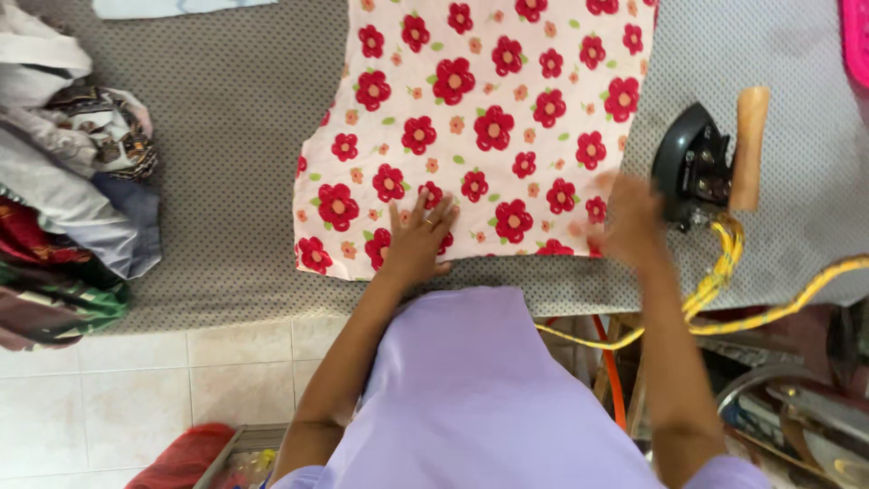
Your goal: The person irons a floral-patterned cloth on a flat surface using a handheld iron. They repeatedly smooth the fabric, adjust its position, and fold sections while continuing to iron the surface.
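A pink cloth with red flowers (489,118) lies spread flat on a grey padded ironing table (235,136). My left hand (418,237) rests flat on the cloth's near edge, fingers spread, a ring on one finger. My right hand (629,220) is blurred at the cloth's near right corner, fingers apart, holding nothing. A black iron with a wooden handle (706,163) stands on the table just right of my right hand, apart from it.
A heap of folded and crumpled clothes (63,181) fills the table's left end. The iron's yellow cord (724,272) hangs off the near edge to the right. A pink object (855,36) sits at the far right corner. White floor tiles (136,389) lie below.
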